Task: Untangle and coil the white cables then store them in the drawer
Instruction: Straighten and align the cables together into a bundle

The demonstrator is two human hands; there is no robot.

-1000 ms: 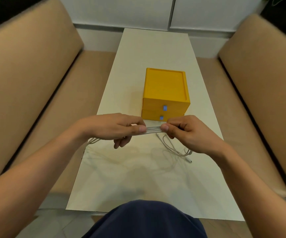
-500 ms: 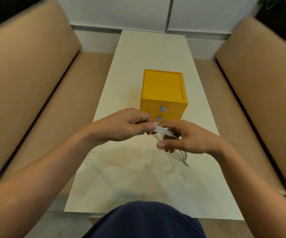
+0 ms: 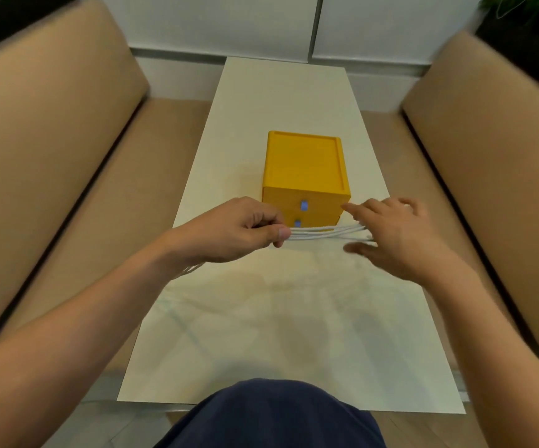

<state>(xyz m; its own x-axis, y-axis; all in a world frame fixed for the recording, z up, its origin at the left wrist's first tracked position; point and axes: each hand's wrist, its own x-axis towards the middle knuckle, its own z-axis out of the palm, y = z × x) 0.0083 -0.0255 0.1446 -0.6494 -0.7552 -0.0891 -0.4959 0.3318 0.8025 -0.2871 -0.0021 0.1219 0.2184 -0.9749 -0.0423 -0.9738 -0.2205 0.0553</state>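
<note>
Several strands of white cable stretch level between my two hands, just in front of the yellow drawer box. My left hand pinches the bundle between thumb and curled fingers. More cable trails under my left wrist. My right hand is blurred, with fingers spread and mostly straight; the strands run into its palm side, and how it holds them is hidden. The box has two shut drawers with small blue knobs.
The long white table runs away from me between two tan sofas. A white wall lies beyond the table's far end. My dark blue knee shows at the bottom edge.
My hands have moved apart, drawing the cable strands out straight. My right hand swung right and opened its fingers. The loose loops that lay on the table below it are gone from sight.
</note>
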